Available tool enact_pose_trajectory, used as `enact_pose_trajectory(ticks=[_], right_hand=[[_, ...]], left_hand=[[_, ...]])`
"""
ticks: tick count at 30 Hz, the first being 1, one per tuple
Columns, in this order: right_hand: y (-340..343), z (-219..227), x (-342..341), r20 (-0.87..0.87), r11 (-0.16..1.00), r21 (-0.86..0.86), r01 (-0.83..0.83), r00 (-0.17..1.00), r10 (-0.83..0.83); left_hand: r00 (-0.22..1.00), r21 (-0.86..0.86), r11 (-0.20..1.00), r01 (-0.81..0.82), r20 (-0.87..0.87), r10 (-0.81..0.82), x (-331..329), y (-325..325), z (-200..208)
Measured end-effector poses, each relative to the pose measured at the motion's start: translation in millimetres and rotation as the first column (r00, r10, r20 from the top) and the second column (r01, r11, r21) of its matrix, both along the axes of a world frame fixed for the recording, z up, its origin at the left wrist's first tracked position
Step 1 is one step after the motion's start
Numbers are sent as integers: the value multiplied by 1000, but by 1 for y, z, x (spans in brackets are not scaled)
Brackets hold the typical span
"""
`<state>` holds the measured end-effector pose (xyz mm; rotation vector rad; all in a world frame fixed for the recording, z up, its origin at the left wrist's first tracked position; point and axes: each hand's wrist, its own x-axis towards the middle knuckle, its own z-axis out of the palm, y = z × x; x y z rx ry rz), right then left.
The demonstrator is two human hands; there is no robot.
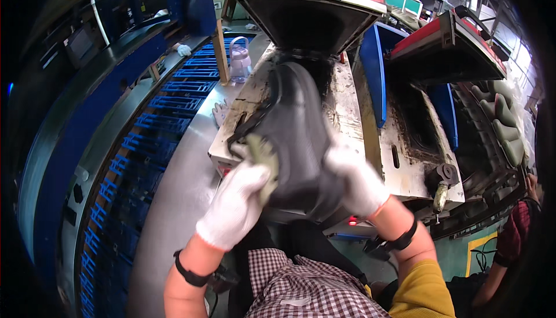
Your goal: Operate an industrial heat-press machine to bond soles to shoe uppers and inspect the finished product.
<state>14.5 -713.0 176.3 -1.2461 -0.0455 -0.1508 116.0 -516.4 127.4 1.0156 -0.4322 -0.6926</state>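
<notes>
A black, leather-like seat cushion cover hangs between my gloved hands in front of an opened press. Greenish-yellow foam shows at its left edge. My left hand, in a white glove, is closed on that edge with the fingers around the foam and the cover's rim. On the opposite side my right hand, also gloved, grips the cover's right edge; motion blurs its fingers. The cover's lower part is smeared too, and its underside is hidden.
The press's raised lid stands over its worn white bed. A second opened press lid is to the right, beside blue panels. A lilac bottle stands at back left, near a blue-barred conveyor. Another person's sleeve shows at right.
</notes>
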Motion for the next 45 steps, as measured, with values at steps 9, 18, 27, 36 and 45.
enact_pose_trajectory(ticks=[9, 18, 27, 36, 45], right_hand=[[-164, -17, 196, 27, 759, -515, 397, 893, -449], [-130, -31, 279, -92, -15, -989, -145, 703, -705], [-126, -27, 281, -141, -16, -975, -223, 668, -730], [-134, -19, 258, -134, 47, -989, -138, 736, -663], [-118, -27, 138, 342, -214, -937, 277, 854, -392]], left_hand=[[841, -221, 932, -287, 408, 356, 117, -41, 69], [616, -300, 890, -344, 643, 455, 168, -66, 78], [172, -522, 777, -352, 779, 602, 196, -94, 70], [-556, -743, 605, -287, 643, 527, 233, -111, 145], [-306, -89, 899, -430, 950, -52, 213, -181, 263]])
